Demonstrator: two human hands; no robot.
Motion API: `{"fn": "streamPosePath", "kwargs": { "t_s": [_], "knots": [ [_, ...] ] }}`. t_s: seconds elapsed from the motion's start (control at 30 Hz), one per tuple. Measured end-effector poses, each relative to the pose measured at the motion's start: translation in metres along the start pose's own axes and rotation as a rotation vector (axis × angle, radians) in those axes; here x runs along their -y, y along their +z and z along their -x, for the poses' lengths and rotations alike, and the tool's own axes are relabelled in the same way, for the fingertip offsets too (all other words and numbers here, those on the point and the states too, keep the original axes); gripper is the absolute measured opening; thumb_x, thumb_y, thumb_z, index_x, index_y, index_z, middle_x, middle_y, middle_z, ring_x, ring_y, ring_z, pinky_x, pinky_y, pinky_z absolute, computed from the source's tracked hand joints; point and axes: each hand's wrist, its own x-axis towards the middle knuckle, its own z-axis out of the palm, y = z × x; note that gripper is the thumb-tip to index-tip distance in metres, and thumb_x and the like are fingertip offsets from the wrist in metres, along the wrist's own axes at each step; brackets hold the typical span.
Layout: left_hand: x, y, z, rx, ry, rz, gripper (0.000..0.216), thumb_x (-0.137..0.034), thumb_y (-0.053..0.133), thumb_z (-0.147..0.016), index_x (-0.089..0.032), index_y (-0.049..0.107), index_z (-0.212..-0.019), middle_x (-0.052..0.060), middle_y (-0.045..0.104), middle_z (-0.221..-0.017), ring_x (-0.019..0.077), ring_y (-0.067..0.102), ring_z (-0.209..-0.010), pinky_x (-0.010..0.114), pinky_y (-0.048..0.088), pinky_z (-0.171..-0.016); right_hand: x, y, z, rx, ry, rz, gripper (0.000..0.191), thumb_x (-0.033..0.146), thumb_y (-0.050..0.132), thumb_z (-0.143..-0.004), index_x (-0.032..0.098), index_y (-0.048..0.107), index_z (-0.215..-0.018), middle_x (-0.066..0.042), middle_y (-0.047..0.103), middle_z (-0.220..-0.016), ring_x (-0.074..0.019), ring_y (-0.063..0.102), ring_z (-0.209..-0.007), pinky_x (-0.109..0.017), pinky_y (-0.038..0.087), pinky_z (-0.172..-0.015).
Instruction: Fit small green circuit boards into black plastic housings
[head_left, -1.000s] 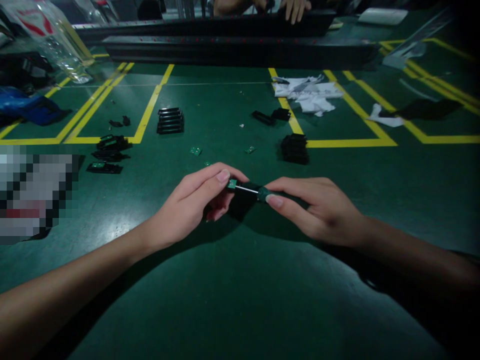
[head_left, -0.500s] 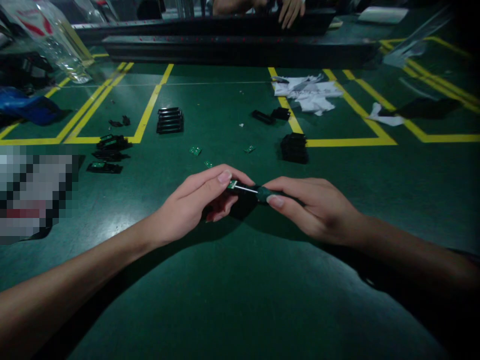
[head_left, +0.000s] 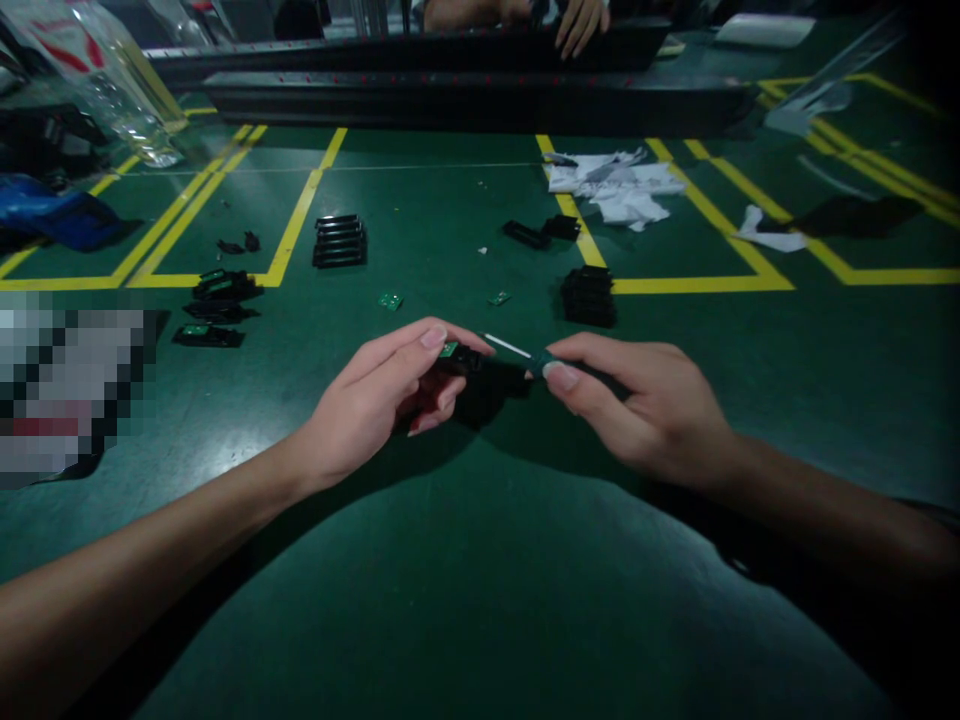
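My left hand (head_left: pixel 382 400) is closed around a small black plastic housing (head_left: pixel 466 360) with a green circuit board (head_left: pixel 448 350) showing beside the thumb. Part of the housing is hidden by the fingers. In my right hand (head_left: pixel 637 405) is a screwdriver (head_left: pixel 514 348), its dark handle pinched between thumb and fingers. The metal shaft points left, and its tip is near the left fingertips, just above the housing; whether it touches I cannot tell. Two small green circuit boards, one on the left (head_left: pixel 391 300) and one on the right (head_left: pixel 499 298), lie beyond my hands.
Black housings lie at left (head_left: pixel 208 335), in a row (head_left: pixel 340 241) and in a right-hand stack (head_left: pixel 589 296). Torn white paper (head_left: pixel 615 185) lies farther back. A long black bar (head_left: pixel 480 105) crosses the far side, with another person's hand (head_left: pixel 581 25) behind. A clear bottle (head_left: pixel 127 110) stands left.
The screwdriver's shaft has come away from the circuit board, with my right hand moving slightly right. My left hand has shifted slightly left and up, exposing more of the housing.
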Motion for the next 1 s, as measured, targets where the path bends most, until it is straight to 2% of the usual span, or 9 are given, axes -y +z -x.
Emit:
{"fn": "streamPosePath", "kwargs": {
  "t_s": [0.13,0.27,0.4,0.5,0.6,0.73,0.87,1.0],
  "knots": [
    [0.001,0.001,0.002,-0.016,0.025,-0.056,0.035,-0.045,0.051,-0.106,-0.016,0.069,-0.115,0.0,0.052,-0.074,0.0105,0.049,-0.062,0.021,0.035,-0.051,-0.002,0.006,-0.001,-0.125,0.042,0.108,0.017,0.028,0.058,-0.102,0.02,0.072,-0.106,-0.007,0.076,-0.09,-0.0222,0.071,-0.076,-0.035,0.053,-0.07],
    [0.001,0.003,0.003,-0.009,0.058,-0.11,0.036,-0.045,0.05,-0.107,-0.016,0.069,-0.116,0.001,0.054,-0.074,0.011,0.049,-0.062,0.022,0.038,-0.053,-0.009,0.012,-0.001,-0.024,-0.023,0.181,0.023,0.027,0.062,-0.098,0.021,0.072,-0.118,-0.012,0.075,-0.108,-0.0295,0.07,-0.094,-0.043,0.056,-0.08],
    [0.001,0.005,0.005,0.0,0.066,-0.21,0.038,-0.046,0.048,-0.108,-0.016,0.068,-0.12,0.001,0.056,-0.077,0.0109,0.05,-0.065,0.022,0.041,-0.055,-0.013,0.015,-0.002,0.024,-0.008,0.261,0.026,0.025,0.062,-0.096,0.016,0.074,-0.117,-0.015,0.071,-0.109,-0.0327,0.066,-0.096,-0.049,0.055,-0.081],
    [0.003,0.004,0.006,0.008,0.08,-0.31,0.038,-0.046,0.047,-0.108,-0.018,0.069,-0.123,0.001,0.057,-0.082,0.0104,0.052,-0.068,0.021,0.043,-0.058,-0.014,0.014,-0.002,0.009,-0.01,0.308,0.03,0.027,0.064,-0.096,0.014,0.074,-0.12,-0.016,0.069,-0.112,-0.0343,0.065,-0.099,-0.051,0.053,-0.084],
    [0.005,0.004,0.007,0.006,0.089,-0.37,0.038,-0.047,0.046,-0.109,-0.019,0.068,-0.123,0.001,0.057,-0.082,0.0091,0.053,-0.066,0.02,0.043,-0.058,-0.008,0.011,0.001,-0.093,-0.074,0.301,0.031,0.025,0.067,-0.094,0.017,0.072,-0.123,-0.015,0.069,-0.114,-0.0336,0.065,-0.102,-0.05,0.053,-0.085],
    [0.007,0.005,0.007,0.009,0.121,-0.423,0.039,-0.047,0.044,-0.109,-0.017,0.066,-0.123,0.0,0.057,-0.08,0.0097,0.054,-0.066,0.021,0.043,-0.058,0.009,0.009,0.005,-0.185,-0.191,0.148,0.025,0.024,0.073,-0.092,0.022,0.071,-0.117,-0.012,0.071,-0.107,-0.0292,0.067,-0.095,-0.045,0.055,-0.081],
    [0.005,0.008,0.009,0.04,0.18,-0.557,0.037,-0.043,0.042,-0.111,-0.017,0.068,-0.119,0.0,0.058,-0.081,0.0102,0.053,-0.068,0.022,0.043,-0.062,0.024,0.013,0.003,-0.11,-0.215,0.042,0.015,0.026,0.073,-0.095,0.023,0.07,-0.109,-0.01,0.073,-0.102,-0.0269,0.069,-0.092,-0.043,0.057,-0.079],
    [0.003,0.01,0.009,0.069,0.232,-0.657,0.035,-0.04,0.041,-0.112,-0.017,0.066,-0.111,0.0,0.057,-0.081,0.0109,0.053,-0.072,0.023,0.041,-0.066,0.027,0.017,0.0,-0.12,-0.217,0.011,0.009,0.024,0.073,-0.095,0.023,0.069,-0.103,-0.009,0.073,-0.098,-0.0255,0.07,-0.09,-0.041,0.058,-0.078]
  ]
}}
